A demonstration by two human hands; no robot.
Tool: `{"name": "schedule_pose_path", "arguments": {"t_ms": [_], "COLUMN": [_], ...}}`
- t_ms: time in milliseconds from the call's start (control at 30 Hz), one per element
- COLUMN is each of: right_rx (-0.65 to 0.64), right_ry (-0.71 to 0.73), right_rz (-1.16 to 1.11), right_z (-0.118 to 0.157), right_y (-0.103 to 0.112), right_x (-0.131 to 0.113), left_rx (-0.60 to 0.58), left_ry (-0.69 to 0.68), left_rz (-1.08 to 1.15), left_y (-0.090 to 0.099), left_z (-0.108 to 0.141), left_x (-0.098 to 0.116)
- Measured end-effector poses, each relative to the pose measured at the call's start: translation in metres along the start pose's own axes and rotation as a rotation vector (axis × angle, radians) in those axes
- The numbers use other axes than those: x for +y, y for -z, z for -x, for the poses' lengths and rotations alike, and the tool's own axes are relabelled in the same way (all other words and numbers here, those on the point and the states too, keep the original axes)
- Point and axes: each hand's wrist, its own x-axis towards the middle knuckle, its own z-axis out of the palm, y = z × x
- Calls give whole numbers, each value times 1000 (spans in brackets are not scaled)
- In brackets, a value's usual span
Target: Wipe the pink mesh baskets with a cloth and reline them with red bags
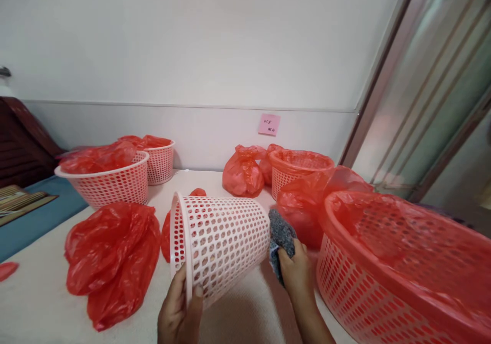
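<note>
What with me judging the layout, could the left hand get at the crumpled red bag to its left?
Probably yes: nothing visible stands between the left hand and the crumpled red bag. But that hand holds the pale basket, so would likely need to release it.

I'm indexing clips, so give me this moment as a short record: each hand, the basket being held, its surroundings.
left hand: grips the pale basket by its rim
right hand: holds a gray cloth at the basket's base
basket pose: tipped, mouth toward the left
left side: red plastic bag
right side: large basket
wall: pink note
</note>
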Motion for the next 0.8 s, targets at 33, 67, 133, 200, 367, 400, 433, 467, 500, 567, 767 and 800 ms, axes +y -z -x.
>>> {"name": "schedule_pose_path", "arguments": {"t_ms": [33, 67, 133, 200, 367, 400, 433, 467, 500, 567, 767, 800], "right_rx": [-2, -10, -50, -127, -352, -385, -410, -424, -422, -387, -289, -314], "right_ry": [-1, 8, 69, 186, 588, 621, 631, 624, 598, 469, 39, 24], "right_rz": [-3, -12, -54, -123, -257, -258, -248, -226, -200, -148, -63, -74], "right_z": [1, 5, 21, 48, 125, 133, 136, 135, 128, 105, 62, 68], "right_y": [0, 1, 1, -2, -20, -23, -25, -26, -26, -21, -9, -10], "right_x": [-1, -6, -23, -45, -76, -75, -74, -72, -69, -63, -55, -56], "left_rx": [2, 7, 5, -13, 32, 56, 77, 94, 102, 99, 99, 94], "left_ry": [-2, -8, -9, 24, 115, 111, 101, 93, 88, 101, 158, 180], "left_rz": [8, 9, 6, 27, 106, 94, 77, 66, 66, 108, 172, 158], "left_y": [0, -1, -1, -1, 4, 5, 6, 6, 6, 4, 6, 7], "left_z": [0, -1, -4, -8, -18, -19, -19, -20, -20, -20, -19, -19], "left_x": [-1, -2, -6, -9, -6, -4, -1, 1, 3, 5, 7, 6]}}
